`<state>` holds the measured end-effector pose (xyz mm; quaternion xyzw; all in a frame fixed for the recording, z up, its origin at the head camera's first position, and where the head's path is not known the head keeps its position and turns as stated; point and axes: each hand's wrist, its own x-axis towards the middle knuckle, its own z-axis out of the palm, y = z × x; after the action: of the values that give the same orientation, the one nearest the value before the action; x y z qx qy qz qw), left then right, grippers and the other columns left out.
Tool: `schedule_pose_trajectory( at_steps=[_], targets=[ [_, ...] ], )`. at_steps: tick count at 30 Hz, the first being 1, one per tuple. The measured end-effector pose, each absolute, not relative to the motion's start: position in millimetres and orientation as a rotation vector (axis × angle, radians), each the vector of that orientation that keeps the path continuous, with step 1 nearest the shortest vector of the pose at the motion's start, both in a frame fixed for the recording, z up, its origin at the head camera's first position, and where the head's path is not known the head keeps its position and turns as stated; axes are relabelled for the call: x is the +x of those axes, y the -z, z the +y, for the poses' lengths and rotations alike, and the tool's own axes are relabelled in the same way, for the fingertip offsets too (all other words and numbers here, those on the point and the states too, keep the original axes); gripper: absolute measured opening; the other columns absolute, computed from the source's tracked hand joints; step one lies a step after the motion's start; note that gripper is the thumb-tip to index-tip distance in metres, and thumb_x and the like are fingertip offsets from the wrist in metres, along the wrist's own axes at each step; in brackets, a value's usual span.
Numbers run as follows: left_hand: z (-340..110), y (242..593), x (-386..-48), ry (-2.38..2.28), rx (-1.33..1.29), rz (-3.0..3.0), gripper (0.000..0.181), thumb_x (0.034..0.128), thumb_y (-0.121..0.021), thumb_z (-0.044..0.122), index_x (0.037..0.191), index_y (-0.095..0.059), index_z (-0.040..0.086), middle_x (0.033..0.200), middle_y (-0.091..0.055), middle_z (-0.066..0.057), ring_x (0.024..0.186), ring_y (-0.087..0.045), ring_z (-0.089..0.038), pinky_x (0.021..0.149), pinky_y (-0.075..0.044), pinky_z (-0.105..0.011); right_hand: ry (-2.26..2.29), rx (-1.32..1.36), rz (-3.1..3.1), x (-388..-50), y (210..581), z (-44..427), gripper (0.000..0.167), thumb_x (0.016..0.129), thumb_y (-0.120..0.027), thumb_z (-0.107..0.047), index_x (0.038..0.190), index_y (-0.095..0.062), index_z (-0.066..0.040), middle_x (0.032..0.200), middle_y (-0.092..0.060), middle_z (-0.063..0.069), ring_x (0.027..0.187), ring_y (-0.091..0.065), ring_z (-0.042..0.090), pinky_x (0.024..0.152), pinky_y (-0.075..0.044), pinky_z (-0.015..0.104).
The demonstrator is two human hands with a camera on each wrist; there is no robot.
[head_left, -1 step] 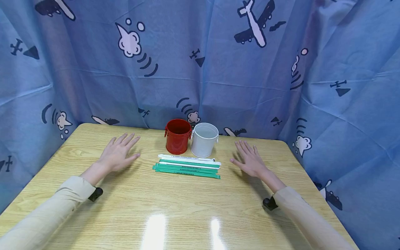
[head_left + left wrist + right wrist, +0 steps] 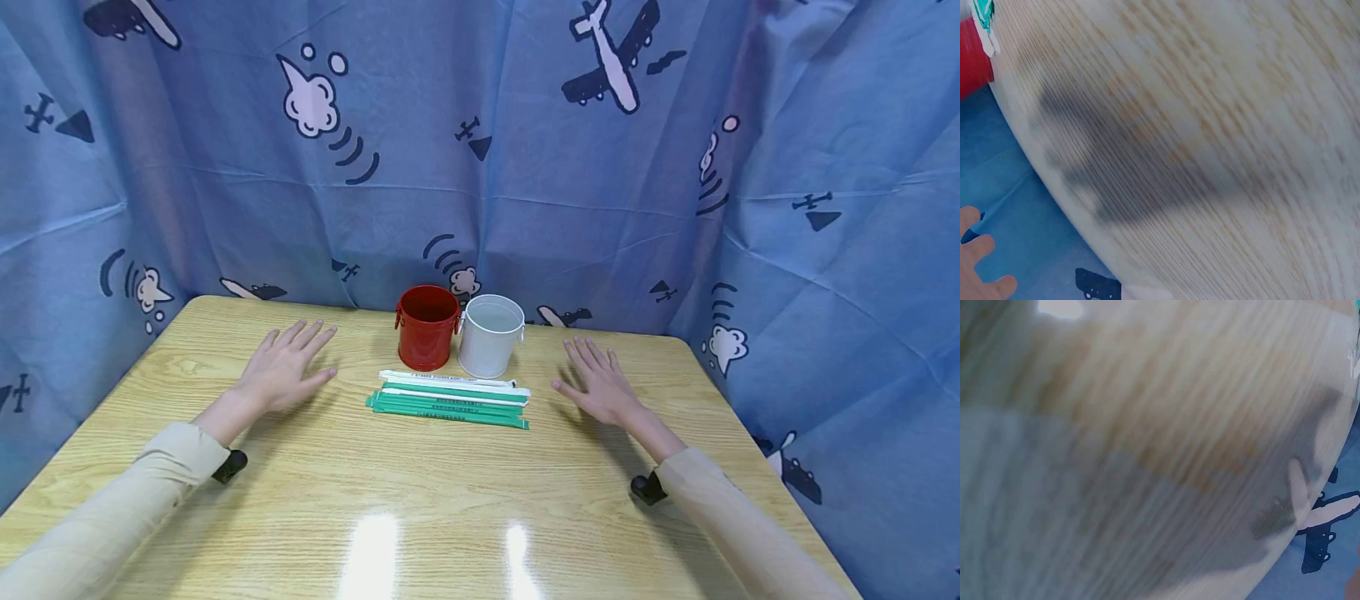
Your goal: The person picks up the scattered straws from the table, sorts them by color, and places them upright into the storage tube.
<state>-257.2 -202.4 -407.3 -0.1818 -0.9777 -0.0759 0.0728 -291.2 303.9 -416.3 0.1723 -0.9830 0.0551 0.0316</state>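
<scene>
My left hand (image 2: 281, 371) hovers over the left part of the table, palm down, fingers spread and straight, holding nothing. On the other side my right hand (image 2: 603, 390) is held the same way, its thumb pointing toward the packets. Between the hands lie several long, slim wrapped packets (image 2: 450, 408), green and white with small print, side by side. Behind them a red metal bucket (image 2: 426, 337) and a white metal bucket (image 2: 487, 346) stand upright next to each other. Fingertips (image 2: 979, 250) of the left hand show at the left wrist view's edge.
The wood-grain table (image 2: 442, 500) ends at a blue curtain (image 2: 420, 125) with airplane prints, which hangs behind and along both sides. A dark wrist camera (image 2: 229, 467) sits under the left cuff, another camera (image 2: 648, 489) under the right. Hand shadows fall on the tabletop.
</scene>
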Motion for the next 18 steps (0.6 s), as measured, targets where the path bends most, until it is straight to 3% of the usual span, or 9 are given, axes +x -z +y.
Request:
schedule_pose_trajectory(
  at_steps=[18],
  targets=[
    [-202.4,405.8,-257.5,0.216,-0.533,-2.927,0.067,0.0964,-0.05,0.045,0.151,-0.03,0.011,0.155,-0.03,-0.019,0.142,-0.025,-0.043,0.112,-0.02,-0.065,-0.237,0.557,-2.973,-292.2,412.5,301.6,0.078,0.095,-0.051,-0.046,0.154,-0.018,-0.009,0.158,-0.02,0.02,0.146,-0.015,0.041,0.115,-0.004,0.066]
  ],
)
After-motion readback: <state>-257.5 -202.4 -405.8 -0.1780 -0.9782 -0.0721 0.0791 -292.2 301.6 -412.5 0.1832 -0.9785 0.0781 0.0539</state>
